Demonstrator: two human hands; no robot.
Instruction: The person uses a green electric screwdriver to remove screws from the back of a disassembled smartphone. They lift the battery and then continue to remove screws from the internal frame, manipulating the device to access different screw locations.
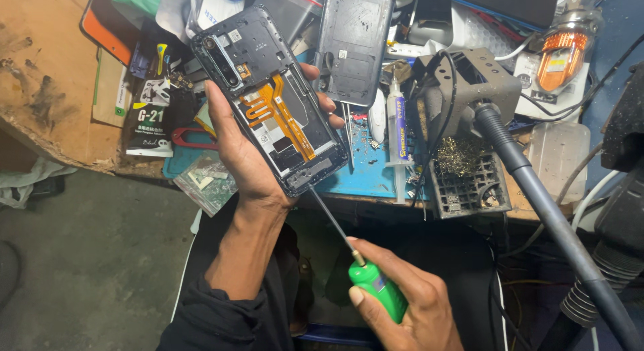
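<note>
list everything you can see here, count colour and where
opened phone: 1, black frame with orange flex cable, held over the bench edge
screwdriver: 1, green handle, thin metal shaft reaching the phone's lower end
phone back cover: 1, dark grey, on bench behind the phone
syringe tube: 1, white and blue, on blue mat
iron stand: 1, grey metal, right of mat
hose: 1, dark grey, running lower right
circuit board: 1, green, bench's front edge
lamp: 1, orange, top right
left hand: 1, grips phone
right hand: 1, grips screwdriver handle
</note>
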